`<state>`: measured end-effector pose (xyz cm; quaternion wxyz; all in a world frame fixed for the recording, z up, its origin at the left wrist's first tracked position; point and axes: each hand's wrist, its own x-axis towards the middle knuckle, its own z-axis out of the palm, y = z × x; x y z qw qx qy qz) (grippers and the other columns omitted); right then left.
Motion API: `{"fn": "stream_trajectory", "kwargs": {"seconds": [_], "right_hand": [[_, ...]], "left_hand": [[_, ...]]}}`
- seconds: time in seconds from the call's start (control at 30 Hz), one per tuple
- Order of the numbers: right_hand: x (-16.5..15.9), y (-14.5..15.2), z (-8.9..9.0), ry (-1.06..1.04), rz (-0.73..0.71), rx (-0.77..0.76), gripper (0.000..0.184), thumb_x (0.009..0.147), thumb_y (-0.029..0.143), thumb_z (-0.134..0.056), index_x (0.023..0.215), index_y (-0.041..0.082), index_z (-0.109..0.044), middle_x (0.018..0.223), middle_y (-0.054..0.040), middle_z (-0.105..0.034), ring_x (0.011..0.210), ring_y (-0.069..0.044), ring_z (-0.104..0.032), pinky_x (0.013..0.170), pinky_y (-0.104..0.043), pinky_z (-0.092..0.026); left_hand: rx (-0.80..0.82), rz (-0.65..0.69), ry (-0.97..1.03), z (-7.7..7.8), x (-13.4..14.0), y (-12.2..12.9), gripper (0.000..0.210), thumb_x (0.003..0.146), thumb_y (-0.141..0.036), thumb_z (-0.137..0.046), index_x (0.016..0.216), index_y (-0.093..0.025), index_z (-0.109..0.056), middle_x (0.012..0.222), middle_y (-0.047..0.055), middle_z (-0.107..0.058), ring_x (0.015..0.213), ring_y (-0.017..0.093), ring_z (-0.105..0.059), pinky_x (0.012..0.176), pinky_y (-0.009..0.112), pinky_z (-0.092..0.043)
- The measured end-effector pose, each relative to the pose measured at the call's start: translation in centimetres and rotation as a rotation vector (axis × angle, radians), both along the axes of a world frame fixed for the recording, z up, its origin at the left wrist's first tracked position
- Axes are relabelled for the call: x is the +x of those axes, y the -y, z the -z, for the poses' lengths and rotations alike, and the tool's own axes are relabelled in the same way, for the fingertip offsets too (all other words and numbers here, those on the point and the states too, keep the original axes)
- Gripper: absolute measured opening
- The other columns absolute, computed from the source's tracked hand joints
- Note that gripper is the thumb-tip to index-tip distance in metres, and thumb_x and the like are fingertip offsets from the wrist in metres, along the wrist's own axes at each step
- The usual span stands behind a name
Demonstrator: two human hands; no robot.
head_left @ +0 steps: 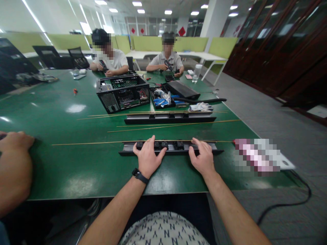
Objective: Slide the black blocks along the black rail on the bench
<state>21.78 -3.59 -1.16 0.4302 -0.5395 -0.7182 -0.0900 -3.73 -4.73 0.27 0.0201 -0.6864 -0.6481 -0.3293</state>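
A long, dark-edged metal channel point(176, 153) lies across the green table in front of me, with several small black blocks point(179, 145) inside it. My left hand point(148, 154) rests over its left half, fingers spread across the blocks and partly hiding them. At the right end, my right hand point(203, 156) touches the channel, thumb and forefinger apart across its width. A thin brass-coloured rod point(76, 143) runs along the channel's far edge, beyond both ends, close to my fingertips. A dark watch point(138, 174) is on my left wrist.
Behind lie a second channel point(170, 120), more thin rods point(143, 129), an open computer case point(122, 95), a parts tray point(163, 98) and white gloves point(200, 107). Two people sit opposite with tools. Another person's hand point(16, 141) is at left. A power strip point(286, 162) sits at right.
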Motion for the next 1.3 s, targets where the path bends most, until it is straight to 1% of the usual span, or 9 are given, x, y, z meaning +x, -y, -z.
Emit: {"fn": "stream_trajectory", "kwargs": {"seconds": [0.17,0.3,0.47,0.6,0.9,1.03,1.3], "right_hand": [[0.16,-0.13,0.35,-0.003,0.002,0.005,0.037,0.098,0.031,-0.058,0.132,0.019,-0.063,0.114,-0.0103,-0.077,0.108,-0.027,-0.069,0.104,-0.047,-0.049],[0.36,-0.25,0.65,-0.015,0.035,0.004,0.038,0.099,0.032,-0.057,0.134,0.018,-0.063,0.114,-0.011,-0.077,0.11,-0.027,-0.068,0.104,-0.047,-0.048],[0.33,-0.26,0.46,-0.045,0.068,-0.005,0.033,0.1,0.033,-0.054,0.127,0.018,-0.066,0.112,-0.0109,-0.077,0.108,-0.027,-0.068,0.102,-0.047,-0.05],[0.03,-0.11,0.05,-0.034,0.051,-0.006,0.032,0.099,0.034,-0.054,0.125,0.018,-0.066,0.112,-0.0115,-0.077,0.107,-0.028,-0.068,0.101,-0.047,-0.05],[-0.43,-0.03,-0.07,0.001,-0.05,-0.006,0.038,0.097,0.031,-0.058,0.133,0.019,-0.063,0.115,-0.0116,-0.076,0.108,-0.028,-0.069,0.102,-0.048,-0.05],[-0.39,-0.01,-0.11,-0.003,-0.034,-0.023,0.04,0.097,0.031,-0.057,0.134,0.019,-0.063,0.116,-0.0118,-0.076,0.109,-0.028,-0.069,0.103,-0.049,-0.05],[-0.3,-0.09,-0.07,-0.01,0.006,0.001,0.032,0.099,0.03,-0.054,0.127,0.019,-0.067,0.113,-0.011,-0.077,0.106,-0.027,-0.069,0.101,-0.046,-0.05]], "left_hand": [[-0.007,-0.006,-0.003,0.1,-0.03,-0.02,0.069,0.095,-0.059,-0.062,0.151,-0.02,-0.052,0.139,0.02,-0.07,0.129,0.037,-0.064,0.121,0.067,-0.018],[0.002,-0.003,0.0,0.19,-0.06,-0.05,0.069,0.095,-0.058,-0.062,0.151,-0.02,-0.052,0.139,0.019,-0.07,0.129,0.037,-0.064,0.121,0.067,-0.017],[0.01,0.004,0.004,0.23,-0.06,-0.07,0.069,0.095,-0.057,-0.063,0.151,-0.019,-0.051,0.139,0.019,-0.07,0.129,0.037,-0.064,0.121,0.067,-0.017],[0.017,0.004,0.004,0.21,-0.03,-0.08,0.068,0.096,-0.058,-0.061,0.151,-0.019,-0.051,0.14,0.019,-0.07,0.129,0.036,-0.064,0.121,0.067,-0.016],[0.006,-0.004,-0.008,0.25,-0.01,-0.05,0.07,0.096,-0.059,-0.061,0.152,-0.019,-0.05,0.141,0.019,-0.069,0.13,0.036,-0.063,0.122,0.066,-0.016],[0.0,-0.005,-0.01,0.19,0.0,-0.04,0.07,0.095,-0.059,-0.061,0.152,-0.02,-0.05,0.141,0.019,-0.069,0.129,0.037,-0.063,0.122,0.067,-0.017],[0.007,-0.002,-0.011,0.1,-0.05,-0.02,0.069,0.096,-0.06,-0.06,0.152,-0.02,-0.051,0.141,0.019,-0.069,0.13,0.038,-0.063,0.121,0.067,-0.017]]}}
